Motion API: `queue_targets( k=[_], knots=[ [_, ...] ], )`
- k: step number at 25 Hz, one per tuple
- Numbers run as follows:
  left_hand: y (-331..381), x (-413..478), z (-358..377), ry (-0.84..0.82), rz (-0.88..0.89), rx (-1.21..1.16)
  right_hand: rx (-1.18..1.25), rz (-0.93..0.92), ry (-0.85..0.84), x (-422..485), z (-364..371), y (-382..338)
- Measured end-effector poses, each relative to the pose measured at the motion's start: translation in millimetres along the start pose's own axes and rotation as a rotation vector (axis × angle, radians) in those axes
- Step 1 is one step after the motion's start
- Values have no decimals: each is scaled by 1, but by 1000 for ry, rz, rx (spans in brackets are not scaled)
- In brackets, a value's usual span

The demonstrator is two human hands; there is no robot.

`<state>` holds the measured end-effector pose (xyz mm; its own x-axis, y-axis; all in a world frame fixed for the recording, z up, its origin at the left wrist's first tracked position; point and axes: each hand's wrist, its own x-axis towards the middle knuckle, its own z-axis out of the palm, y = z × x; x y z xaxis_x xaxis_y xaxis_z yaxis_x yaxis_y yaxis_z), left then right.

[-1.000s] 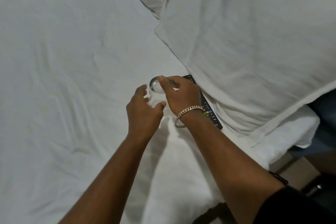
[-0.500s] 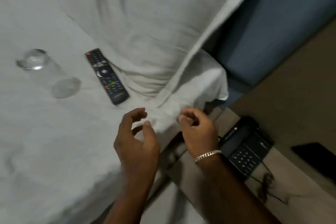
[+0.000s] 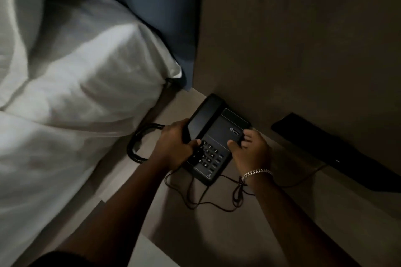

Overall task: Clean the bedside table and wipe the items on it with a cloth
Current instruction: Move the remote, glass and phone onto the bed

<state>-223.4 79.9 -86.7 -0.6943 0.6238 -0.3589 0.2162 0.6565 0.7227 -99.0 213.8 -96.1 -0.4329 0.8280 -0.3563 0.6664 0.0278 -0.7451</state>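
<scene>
A black desk telephone (image 3: 219,136) with a keypad sits on the pale bedside table (image 3: 195,223), against the wall. My left hand (image 3: 173,143) grips its left side, around the handset's lower end, thumb on the keypad. My right hand (image 3: 251,149), with a silver bracelet at the wrist, holds the phone's right edge. The coiled handset cord (image 3: 138,143) loops out to the left. No cloth is in sight.
A thin black cable (image 3: 206,199) trails in loops in front of the phone. A flat black device (image 3: 334,151) lies at the right of the table. The white bed and pillow (image 3: 76,84) press against the table's left; a blue headboard (image 3: 165,6) stands behind.
The view swung from the bed, where the glass and remote lay, to the bedside table. Both hands left the glass on the bed and now hold the telephone.
</scene>
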Motion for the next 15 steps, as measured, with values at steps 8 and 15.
queue_targets(
  k=[8, 15],
  knots=[
    [-2, -22, -11, -2, -97, -179, 119, 101, -100, -2, 11, -5],
    [-20, -121, -92, 354, -139, -421, 199, -81, -142, -93, 6, -102]
  ],
)
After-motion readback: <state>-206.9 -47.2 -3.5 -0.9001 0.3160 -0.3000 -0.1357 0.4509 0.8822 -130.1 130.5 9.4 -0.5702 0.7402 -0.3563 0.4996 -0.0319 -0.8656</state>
